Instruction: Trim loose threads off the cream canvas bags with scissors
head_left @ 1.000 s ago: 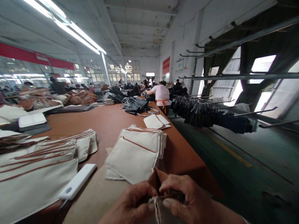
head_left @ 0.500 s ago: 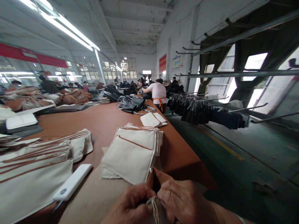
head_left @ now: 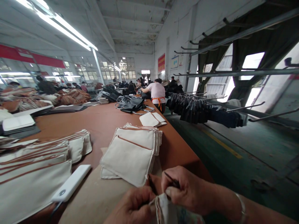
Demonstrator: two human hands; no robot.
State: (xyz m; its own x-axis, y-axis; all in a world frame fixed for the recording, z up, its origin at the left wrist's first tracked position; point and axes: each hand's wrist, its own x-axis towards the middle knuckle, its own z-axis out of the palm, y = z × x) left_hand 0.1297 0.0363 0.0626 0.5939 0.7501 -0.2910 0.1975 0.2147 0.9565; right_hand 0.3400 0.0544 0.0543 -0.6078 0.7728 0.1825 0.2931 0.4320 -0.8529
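At the bottom centre, my left hand (head_left: 134, 205) pinches the edge of a pale fabric piece (head_left: 167, 210) with brown trim. My right hand (head_left: 184, 189) is closed on a thin dark tool (head_left: 171, 179) just above that edge; a bracelet circles the wrist. Brown material (head_left: 155, 183) shows between the hands and the stack beyond. Directly ahead lies a stack of cream fabric pieces (head_left: 128, 155) with brown trim. Part of the held piece is cut off by the lower frame edge.
Rows of cream pieces (head_left: 35, 171) and a white device (head_left: 71, 183) lie left on the brown table (head_left: 93, 119). Black bags (head_left: 132, 104) sit farther back, near a bending person (head_left: 157, 91). Right of the table, a metal rack (head_left: 233, 74) stands above hanging dark items (head_left: 193, 109).
My right hand has turned and lifted slightly, so the dark tool now shows in its fingers. More of the pale fabric and the right forearm are visible.
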